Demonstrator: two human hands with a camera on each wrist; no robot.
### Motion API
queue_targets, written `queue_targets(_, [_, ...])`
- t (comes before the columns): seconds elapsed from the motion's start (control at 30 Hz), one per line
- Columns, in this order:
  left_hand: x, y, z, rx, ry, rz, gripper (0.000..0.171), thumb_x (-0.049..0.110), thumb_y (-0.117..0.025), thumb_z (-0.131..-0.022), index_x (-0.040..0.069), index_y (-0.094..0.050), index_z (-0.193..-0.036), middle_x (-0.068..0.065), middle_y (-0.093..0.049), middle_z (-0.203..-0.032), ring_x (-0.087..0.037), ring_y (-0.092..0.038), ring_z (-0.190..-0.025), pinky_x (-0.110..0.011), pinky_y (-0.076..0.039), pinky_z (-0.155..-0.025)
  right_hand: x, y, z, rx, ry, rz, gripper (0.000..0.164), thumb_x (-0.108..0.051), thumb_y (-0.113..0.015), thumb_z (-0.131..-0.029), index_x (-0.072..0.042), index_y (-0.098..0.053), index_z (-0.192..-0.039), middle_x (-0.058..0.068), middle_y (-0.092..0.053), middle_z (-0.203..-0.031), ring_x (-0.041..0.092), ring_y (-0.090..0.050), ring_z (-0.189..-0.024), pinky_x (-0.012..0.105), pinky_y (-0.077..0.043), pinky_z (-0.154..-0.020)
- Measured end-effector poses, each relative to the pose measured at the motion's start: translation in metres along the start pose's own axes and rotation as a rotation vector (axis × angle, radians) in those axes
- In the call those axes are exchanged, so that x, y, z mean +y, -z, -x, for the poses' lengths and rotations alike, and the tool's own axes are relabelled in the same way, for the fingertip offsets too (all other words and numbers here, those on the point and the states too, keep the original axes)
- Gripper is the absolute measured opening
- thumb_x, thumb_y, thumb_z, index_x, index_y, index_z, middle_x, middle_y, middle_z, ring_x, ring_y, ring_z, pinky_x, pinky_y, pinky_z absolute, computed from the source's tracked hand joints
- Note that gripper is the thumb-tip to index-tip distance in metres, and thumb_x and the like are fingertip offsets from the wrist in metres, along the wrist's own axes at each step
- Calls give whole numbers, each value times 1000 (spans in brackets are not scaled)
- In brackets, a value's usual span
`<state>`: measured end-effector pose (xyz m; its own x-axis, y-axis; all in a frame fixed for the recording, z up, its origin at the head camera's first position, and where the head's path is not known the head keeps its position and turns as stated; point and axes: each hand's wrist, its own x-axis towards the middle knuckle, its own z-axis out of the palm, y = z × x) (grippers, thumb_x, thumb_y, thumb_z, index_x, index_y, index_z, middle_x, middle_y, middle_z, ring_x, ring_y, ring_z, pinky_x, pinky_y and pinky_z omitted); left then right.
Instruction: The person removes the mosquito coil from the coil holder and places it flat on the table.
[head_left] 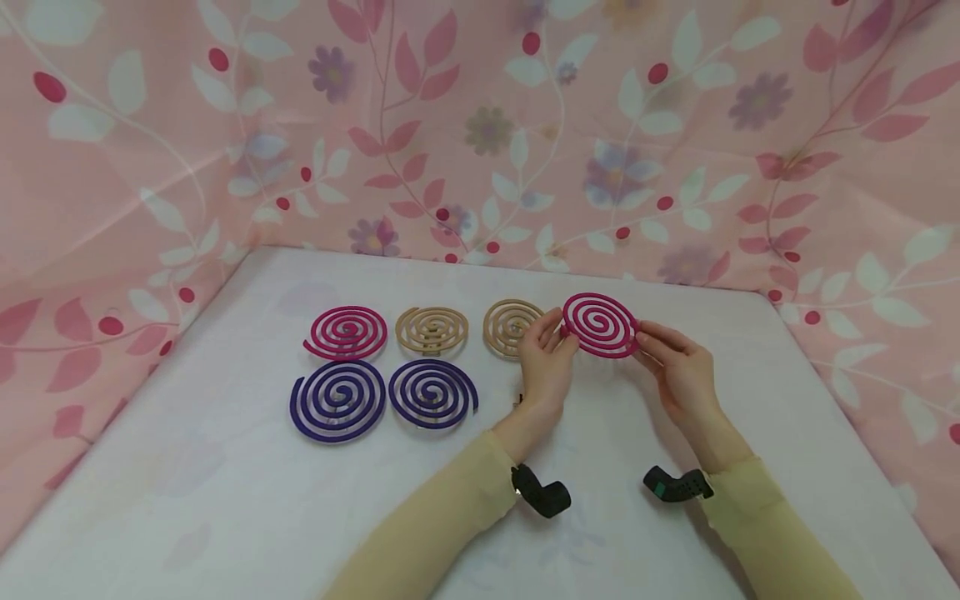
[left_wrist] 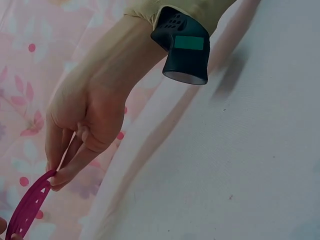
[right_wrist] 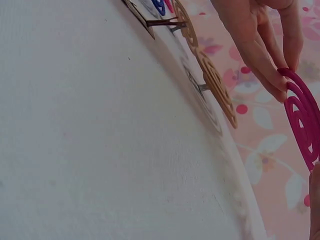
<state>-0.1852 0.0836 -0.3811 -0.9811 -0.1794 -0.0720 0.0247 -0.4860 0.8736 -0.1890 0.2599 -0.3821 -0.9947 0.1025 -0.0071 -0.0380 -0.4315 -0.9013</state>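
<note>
In the head view a pink mosquito coil (head_left: pixel 600 325) is held tilted above the right part of the table. My left hand (head_left: pixel 547 358) pinches its left edge, and my right hand (head_left: pixel 686 371) pinches its right edge. The left wrist view looks across at my right hand (left_wrist: pixel 90 112) on the coil (left_wrist: pixel 27 212). In the right wrist view my left hand (right_wrist: pixel 265 37) grips the coil's upper rim. A tan coil (head_left: pixel 512 321) stands just left of my left hand, which partly covers it.
Another pink coil (head_left: pixel 349 331), a tan coil (head_left: pixel 432 332) and two purple coils (head_left: pixel 341 398) are raised on small metal stands to the left. One bare metal stand (right_wrist: pixel 162 22) shows in the right wrist view. Floral cloth (head_left: pixel 487 167) hangs behind the white table (head_left: pixel 225 517).
</note>
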Motion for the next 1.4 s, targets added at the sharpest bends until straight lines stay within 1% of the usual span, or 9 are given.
queue_targets(0.2, [-15, -18, -6, 53, 4, -4, 43, -10, -61, -89, 3, -61, -130, -14, -60, -136, -28, -60, -121, -35, -54, -99, 0, 8, -15, 94, 27, 60, 34, 1, -69, -90, 9, -66, -123, 6, -75, -104, 15, -74, -92, 28, -57, -86])
queue_targets(0.4, [-27, -36, -17, 102, -20, -15, 42, -11, -61, -88, 2, -62, -127, -13, -61, -132, -28, -59, -122, -35, -54, -99, -3, 15, -35, 169, -48, 23, 37, 2, -70, -90, 9, -64, -125, 6, -77, -102, 15, -74, -93, 28, -56, -86])
queue_targets(0.57, [-38, -50, -29, 179, -61, 45, 41, -13, -61, -85, 0, -63, -124, -15, -63, -131, -30, -61, -120, -34, -56, -96, 5, 19, -56, 215, -54, -10, 25, 6, -68, -89, 7, -72, -114, 7, -77, -95, 14, -74, -87, 26, -58, -83])
queue_targets(0.63, [-44, -53, -32, 201, -73, 40, 42, -12, -61, -85, 2, -63, -125, -15, -62, -133, -29, -61, -121, -34, -56, -97, 12, 22, -63, 236, -47, -32, 21, 7, -69, -89, 4, -75, -108, 7, -78, -94, 13, -74, -87, 25, -59, -82])
queue_targets(0.73, [-54, -53, -35, 218, -86, -6, 42, -10, -61, -87, 5, -63, -126, -14, -63, -133, -27, -61, -122, -33, -54, -99, 22, 26, -69, 253, -44, -92, 23, 7, -71, -87, 4, -74, -109, 8, -77, -97, 14, -73, -90, 25, -59, -83])
queue_targets(0.87, [-62, -49, -37, 193, -131, -28, 42, -11, -61, -87, 3, -63, -126, -15, -62, -134, -27, -61, -122, -32, -53, -100, 28, 29, -70, 246, -12, -154, 29, 9, -72, -85, 7, -71, -114, 10, -77, -101, 15, -72, -92, 26, -60, -83])
queue_targets(1.03, [-66, -45, -43, 155, -202, -9, 39, -12, -60, -87, -1, -62, -124, -16, -62, -134, -30, -61, -121, -34, -53, -102, 28, 33, -69, 212, 33, -149, 37, 8, -74, -84, 10, -66, -120, 10, -77, -103, 16, -72, -98, 27, -59, -86])
queue_targets(1.17, [-66, -43, -44, 129, -200, -26, 38, -13, -60, -88, -1, -63, -123, -18, -63, -132, -32, -61, -121, -37, -52, -103, 27, 37, -70, 209, 55, -124, 39, 9, -74, -83, 11, -64, -121, 10, -77, -103, 16, -72, -102, 27, -57, -89])
queue_targets(1.4, [-66, -43, -42, 77, -176, -148, 39, -12, -61, -88, 0, -63, -125, -18, -64, -131, -30, -61, -122, -35, -51, -103, 24, 43, -69, 196, 100, -83, 39, 10, -72, -84, 14, -62, -122, 10, -77, -101, 17, -72, -98, 26, -57, -87])
